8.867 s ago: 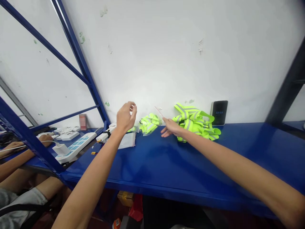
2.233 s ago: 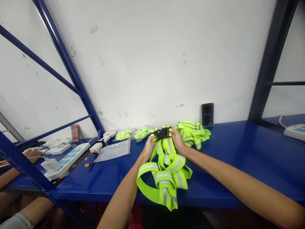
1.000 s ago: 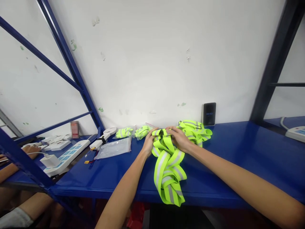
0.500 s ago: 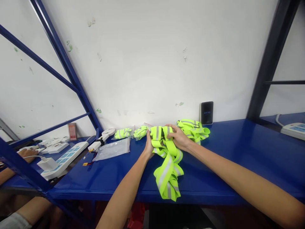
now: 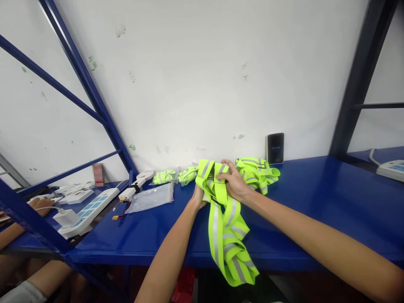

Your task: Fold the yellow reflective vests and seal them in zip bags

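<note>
Both my hands hold a neon-yellow reflective strap (image 5: 232,219) with silver stripes, bunched in loops at the top and hanging past the table's front edge. My left hand (image 5: 198,197) supports the bundle from the left and below, its fingers mostly hidden behind the loops. With thumb and fingers closed, my right hand (image 5: 233,180) grips the upper right loops. Just behind my right hand lies a second neon-yellow strap pile (image 5: 259,172) on the blue table. Small packed neon bundles (image 5: 164,176) in clear plastic sit left of my hands.
A flat clear plastic bag (image 5: 151,198) lies left of my hands, near a white handheld fan (image 5: 134,190) and a power strip (image 5: 90,212). A black device with a clock display (image 5: 275,148) leans at the wall. Another person's hand (image 5: 42,206) is at far left.
The hanging part of the strap has dropped lower, spread and swung to the right. The loops at the top have shifted slightly up and left, covering more of my left hand.
</note>
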`<state>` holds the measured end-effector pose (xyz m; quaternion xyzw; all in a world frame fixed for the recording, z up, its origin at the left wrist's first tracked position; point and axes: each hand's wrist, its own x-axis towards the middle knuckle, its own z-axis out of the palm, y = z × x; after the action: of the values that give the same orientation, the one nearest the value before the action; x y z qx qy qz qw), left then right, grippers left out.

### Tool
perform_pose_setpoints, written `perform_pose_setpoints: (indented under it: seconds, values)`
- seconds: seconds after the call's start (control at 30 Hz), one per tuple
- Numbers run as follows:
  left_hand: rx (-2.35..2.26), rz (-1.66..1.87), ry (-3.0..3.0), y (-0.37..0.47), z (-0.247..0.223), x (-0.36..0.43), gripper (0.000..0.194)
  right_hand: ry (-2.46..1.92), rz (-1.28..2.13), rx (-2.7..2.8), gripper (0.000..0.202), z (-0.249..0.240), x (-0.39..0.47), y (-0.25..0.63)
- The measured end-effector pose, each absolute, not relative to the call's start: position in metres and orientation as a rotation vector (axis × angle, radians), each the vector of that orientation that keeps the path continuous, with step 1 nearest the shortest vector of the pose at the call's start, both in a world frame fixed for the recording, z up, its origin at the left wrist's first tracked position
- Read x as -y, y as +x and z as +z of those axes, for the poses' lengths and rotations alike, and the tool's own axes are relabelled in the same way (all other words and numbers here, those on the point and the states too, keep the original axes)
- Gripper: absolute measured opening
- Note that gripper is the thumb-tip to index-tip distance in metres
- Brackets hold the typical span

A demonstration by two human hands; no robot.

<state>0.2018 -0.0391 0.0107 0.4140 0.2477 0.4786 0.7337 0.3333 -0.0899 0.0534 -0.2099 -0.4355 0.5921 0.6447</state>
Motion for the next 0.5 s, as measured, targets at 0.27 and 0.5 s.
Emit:
perform_pose_setpoints:
  seconds: [0.27,0.5]
  values:
    - [-0.538,1.071,1.053,0.182,0.024,0.055,0.063,-0.449,1.240,0.915,0.054,0.078,0.068,0.317]
    - [-0.358,0.733,1.077,0.175,0.026,0.074,0.039,-0.488,0.987,1.062,0.050,0.106,0.056,0.335]
